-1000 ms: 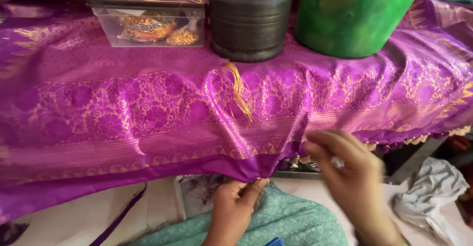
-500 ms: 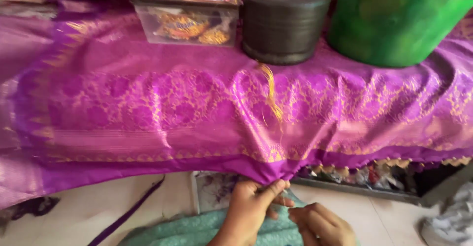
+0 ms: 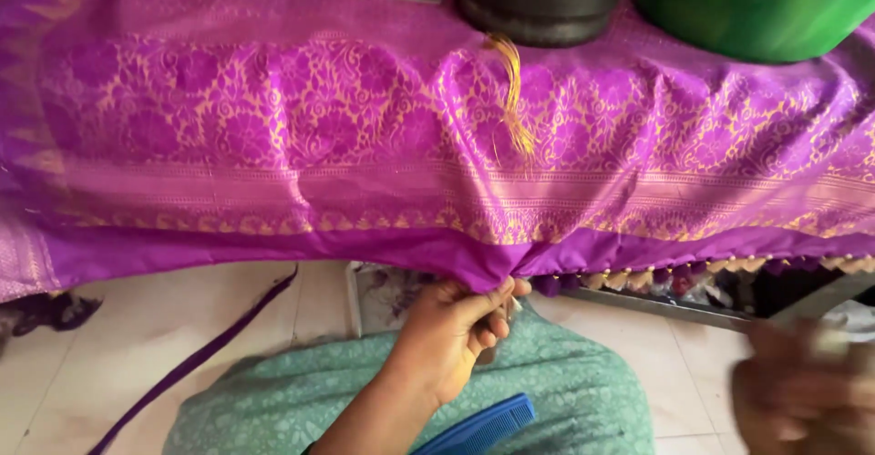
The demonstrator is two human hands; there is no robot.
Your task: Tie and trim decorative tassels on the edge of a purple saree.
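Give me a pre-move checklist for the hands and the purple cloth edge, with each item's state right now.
1. Left hand pinches the purple cloth at its lower hem: ok.
2. Right hand sharp enough to tell what it holds: cannot tell, blurred.
3. Right hand touching the cloth: not ok, apart at lower right.
4. Gold thread bundle hanging free over the cloth: ok.
5. Black round container and green container resting on the cloth: ok.
6. Blue comb on the lap: ok.

Floor: pale cream square tiles (image 3: pixel 164 327), thin grout lines, soft daylight.
Strap: dark purple ribbon (image 3: pixel 196 359) lying slantwise across the tiles.
Frame: grey metal bar (image 3: pixel 656 298) under the draped table edge.
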